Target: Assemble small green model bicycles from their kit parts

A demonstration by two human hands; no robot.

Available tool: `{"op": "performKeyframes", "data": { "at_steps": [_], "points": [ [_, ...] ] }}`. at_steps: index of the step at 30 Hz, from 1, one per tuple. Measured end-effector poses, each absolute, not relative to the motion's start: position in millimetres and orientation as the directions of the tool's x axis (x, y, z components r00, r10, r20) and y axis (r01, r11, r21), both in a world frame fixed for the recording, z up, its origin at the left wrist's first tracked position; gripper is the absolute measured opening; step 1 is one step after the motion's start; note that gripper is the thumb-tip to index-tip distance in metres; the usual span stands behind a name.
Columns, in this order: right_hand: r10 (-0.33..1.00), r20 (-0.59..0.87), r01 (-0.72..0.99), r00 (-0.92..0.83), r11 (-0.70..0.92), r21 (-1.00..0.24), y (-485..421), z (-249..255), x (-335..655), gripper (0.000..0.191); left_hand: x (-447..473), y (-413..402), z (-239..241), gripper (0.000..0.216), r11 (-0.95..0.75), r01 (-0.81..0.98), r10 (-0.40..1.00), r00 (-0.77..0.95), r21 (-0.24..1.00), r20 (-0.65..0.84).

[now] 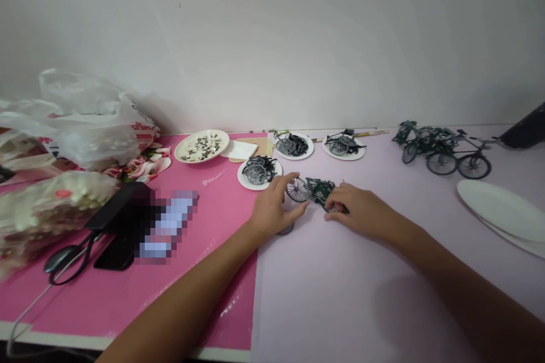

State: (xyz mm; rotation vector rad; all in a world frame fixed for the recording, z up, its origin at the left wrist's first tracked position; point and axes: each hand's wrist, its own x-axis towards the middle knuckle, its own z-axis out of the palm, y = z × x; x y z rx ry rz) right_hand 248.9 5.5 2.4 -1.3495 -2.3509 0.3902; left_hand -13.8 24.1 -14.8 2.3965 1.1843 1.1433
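Observation:
A small dark green toy bicycle with a grey spoked wheel lies on the pale lilac table sheet. My left hand grips it at the wheel end, thumb and fingers curled around the wheel. My right hand pinches the frame at the other end. A second grey wheel lies flat on the sheet, partly hidden under my left hand.
Three small white plates with bicycle parts and a dish of small pieces stand behind. Finished toy bicycles stand at the back right, white plates at right. Scissors, a black box and plastic bags lie on the pink sheet at left.

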Motion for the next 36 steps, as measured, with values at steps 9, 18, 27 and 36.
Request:
{"op": "performKeyframes", "data": {
  "at_steps": [9,18,27,36],
  "points": [
    [0.894,0.14,0.797,-0.425,0.443,-0.411,-1.7,15.1,225.8,0.016,-12.4,26.6,-16.4,0.059,-0.625,0.558,0.769,0.318,0.546,0.555],
    [0.868,0.408,0.625,-0.281,0.489,-0.609,-0.5,-2.6,219.4,0.012,-12.2,25.5,-15.4,0.056,-0.681,0.538,0.718,0.362,0.496,0.594],
    [0.906,0.379,0.489,-0.188,0.421,-0.764,-6.3,-9.7,210.2,0.022,-10.1,24.2,-18.0,0.06,-0.76,0.537,0.633,0.482,0.367,0.606],
    [0.908,0.411,0.387,-0.081,0.408,-0.827,-7.3,-17.7,203.5,0.031,-8.8,20.4,-15.5,0.059,-0.789,0.558,0.574,0.523,0.256,0.63]
  ]
}}
